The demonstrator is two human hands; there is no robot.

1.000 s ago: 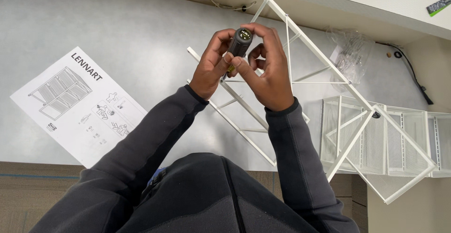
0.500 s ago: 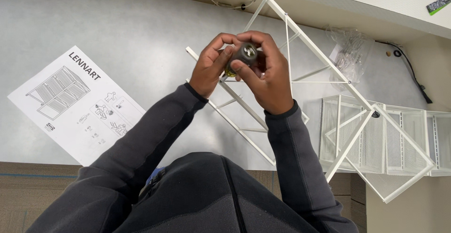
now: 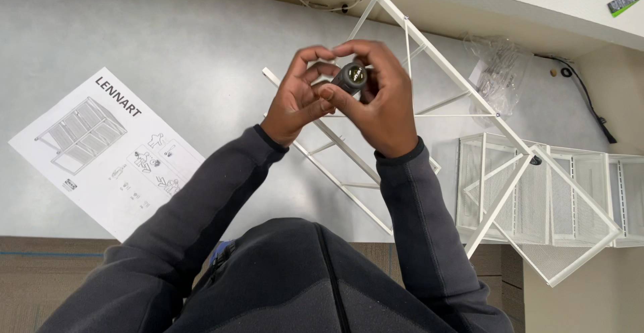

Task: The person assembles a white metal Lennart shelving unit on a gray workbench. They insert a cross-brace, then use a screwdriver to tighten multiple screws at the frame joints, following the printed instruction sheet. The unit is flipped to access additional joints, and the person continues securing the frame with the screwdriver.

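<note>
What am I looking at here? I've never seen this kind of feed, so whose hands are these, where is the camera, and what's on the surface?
The one view comes from a camera worn on a person's head, looking down past their dark sleeves. No machine is involved. Their left hand and right hand together hold a small dark cylindrical part above a grey surface. Under the hands lies a white metal frame. Left of it is a printed instruction sheet. To the right are white mesh drawers and a clear plastic bag.
</note>
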